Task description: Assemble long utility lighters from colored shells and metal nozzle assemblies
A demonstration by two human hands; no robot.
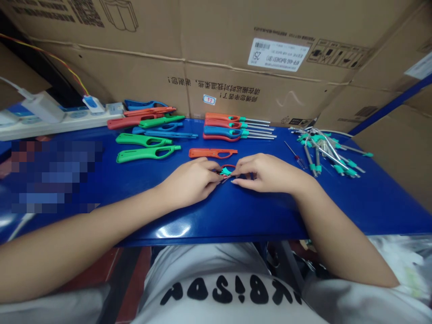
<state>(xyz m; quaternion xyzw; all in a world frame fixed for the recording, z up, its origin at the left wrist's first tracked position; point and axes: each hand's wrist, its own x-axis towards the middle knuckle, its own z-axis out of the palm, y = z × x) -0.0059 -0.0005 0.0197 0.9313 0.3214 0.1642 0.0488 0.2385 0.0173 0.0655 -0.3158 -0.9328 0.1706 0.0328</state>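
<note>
My left hand (191, 183) and my right hand (266, 173) meet over the middle of the blue table, fingers bent in pinches. Between their fingertips is a small teal lighter part (225, 171), with a thin red edge curving just behind it. Fingers cover most of this piece, so its full shape is hidden. Just beyond the hands lies an orange lighter casing (213, 153). Farther back, several assembled long-nosed lighters (224, 132) lie side by side, metal tubes pointing right. A small screwdriver (297, 159) rests to the right of my right hand.
Green, blue and red lighter casings (145, 140) are piled at the back left. Metal tubes with teal parts and wires (324, 150) form a heap on the right. A white power strip (67, 119) runs along the left; a cardboard wall (216, 58) stands behind the table (236, 216).
</note>
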